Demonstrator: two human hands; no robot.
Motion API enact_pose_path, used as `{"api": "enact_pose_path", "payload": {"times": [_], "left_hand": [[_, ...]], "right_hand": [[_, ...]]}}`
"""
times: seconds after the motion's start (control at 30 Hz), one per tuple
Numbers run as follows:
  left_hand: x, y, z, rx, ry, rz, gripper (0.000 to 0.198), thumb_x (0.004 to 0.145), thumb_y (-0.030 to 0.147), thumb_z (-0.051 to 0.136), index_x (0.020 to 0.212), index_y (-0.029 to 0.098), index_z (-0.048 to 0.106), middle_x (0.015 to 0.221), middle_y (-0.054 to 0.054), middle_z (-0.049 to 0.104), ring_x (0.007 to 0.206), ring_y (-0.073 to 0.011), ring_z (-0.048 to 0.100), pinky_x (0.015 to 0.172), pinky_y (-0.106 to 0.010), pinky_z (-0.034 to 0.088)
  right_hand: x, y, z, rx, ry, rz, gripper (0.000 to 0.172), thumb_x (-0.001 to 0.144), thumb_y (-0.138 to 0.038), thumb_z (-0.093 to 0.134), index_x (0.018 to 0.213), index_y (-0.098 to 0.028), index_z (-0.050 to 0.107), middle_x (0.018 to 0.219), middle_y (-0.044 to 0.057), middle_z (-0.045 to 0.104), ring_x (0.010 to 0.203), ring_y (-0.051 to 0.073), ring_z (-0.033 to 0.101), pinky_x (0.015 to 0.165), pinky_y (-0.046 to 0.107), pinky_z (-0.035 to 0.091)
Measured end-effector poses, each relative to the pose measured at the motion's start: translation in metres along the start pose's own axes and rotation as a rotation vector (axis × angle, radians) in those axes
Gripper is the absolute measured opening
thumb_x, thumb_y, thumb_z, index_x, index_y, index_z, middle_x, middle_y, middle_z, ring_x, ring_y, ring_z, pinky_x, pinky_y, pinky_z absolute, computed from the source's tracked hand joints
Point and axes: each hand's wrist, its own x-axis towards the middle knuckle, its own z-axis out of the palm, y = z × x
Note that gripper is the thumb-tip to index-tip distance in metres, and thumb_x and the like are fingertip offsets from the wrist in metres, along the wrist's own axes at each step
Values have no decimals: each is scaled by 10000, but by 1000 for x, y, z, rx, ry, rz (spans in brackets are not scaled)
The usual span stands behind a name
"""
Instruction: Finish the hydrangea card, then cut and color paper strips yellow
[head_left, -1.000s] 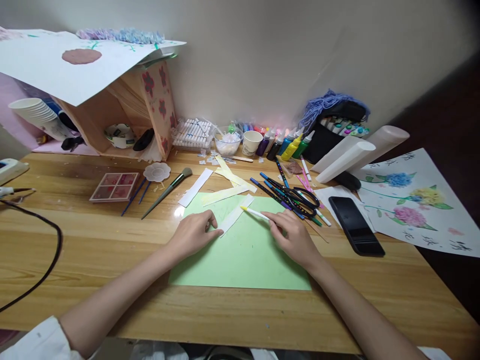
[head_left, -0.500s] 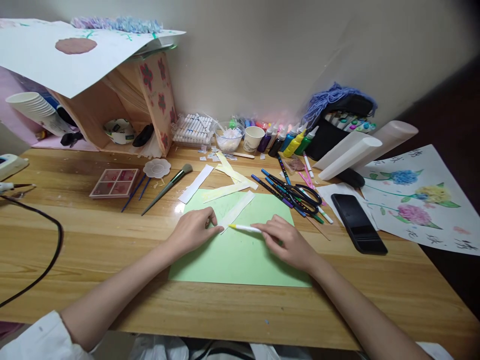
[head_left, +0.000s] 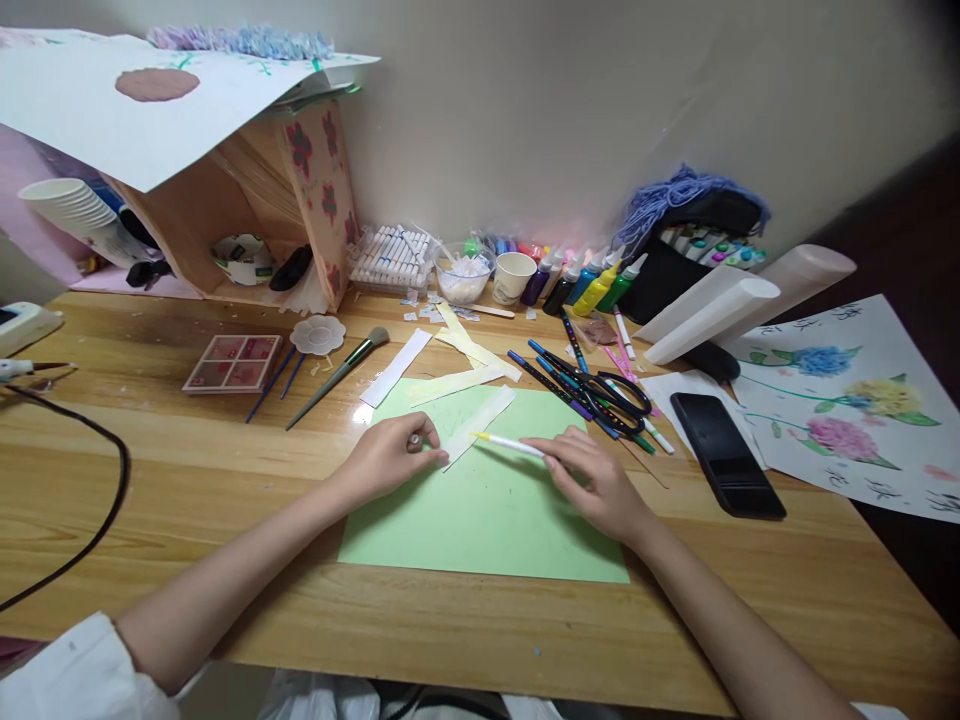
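Note:
My right hand (head_left: 592, 478) grips a white marker with a yellow tip (head_left: 514, 444), which points left. The tip is over the middle of a pale paper strip (head_left: 481, 420) lying slantwise on a light green sheet (head_left: 495, 530). At the strip's lower left end is my left hand (head_left: 394, 455), its fingers curled and its thumb on the strip's end. A small round end of something shows inside the curled fingers; I cannot make out what it is. Beyond the sheet lie a plain white strip (head_left: 396, 368) and several yellowish strips (head_left: 457, 382), some crossing one another.
Black scissors (head_left: 611, 395) lie on several pens right of the strips, near a black phone (head_left: 726, 455). A makeup brush (head_left: 337, 378) and a palette box (head_left: 234, 363) are at left. Paint bottles (head_left: 598, 290), a paper cup (head_left: 514, 278) and boxed markers (head_left: 391, 255) stand along the wall.
The marker has moved a little right and up along the strip, with my right hand. My left hand has stayed at the strip's lower end. The view has shifted slightly.

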Motion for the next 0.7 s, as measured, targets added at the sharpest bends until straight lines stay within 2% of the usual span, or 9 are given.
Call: {"api": "enact_pose_path", "payload": {"times": [0.13, 0.37, 0.5, 0.6, 0.7], "left_hand": [[8, -5, 3, -121, 67, 53, 200, 799, 373, 554, 839, 208, 660, 588, 48, 473, 555, -106, 433, 536, -219, 299], [15, 0, 12, 70, 103, 93, 132, 782, 345, 597, 801, 233, 665, 649, 33, 588, 617, -124, 508, 565, -226, 302], [15, 1, 11, 101, 86, 75, 150, 791, 359, 584, 813, 233, 662, 673, 30, 607, 632, -127, 530, 564, -229, 307], [15, 1, 10, 121, 82, 61, 164, 795, 368, 575, 819, 232, 664, 687, 24, 612, 648, -131, 540, 568, -232, 311], [15, 1, 11, 124, 87, 69, 155, 795, 358, 575, 818, 232, 662, 689, 27, 613, 652, -128, 542, 566, -232, 311]], "right_hand": [[1, -13, 17, 31, -83, -54, 285, 922, -182, 415, 1146, -174, 590, 704, 46, 605, 681, 183, 470, 641, 322, 399], [3, -12, 25, 60, -160, -167, 297, 919, -164, 405, 1159, -177, 581, 688, 38, 565, 674, 174, 454, 622, 310, 387], [3, -11, 25, 49, -118, -117, 311, 919, -158, 402, 1184, -165, 565, 686, 39, 558, 671, 176, 441, 633, 323, 387], [3, -11, 25, 89, -161, -144, 303, 917, -167, 403, 1158, -177, 586, 678, 36, 557, 662, 173, 443, 625, 322, 387], [4, -11, 25, 95, -106, -92, 295, 915, -166, 413, 1151, -171, 590, 666, 33, 556, 665, 175, 442, 625, 322, 385]]}}
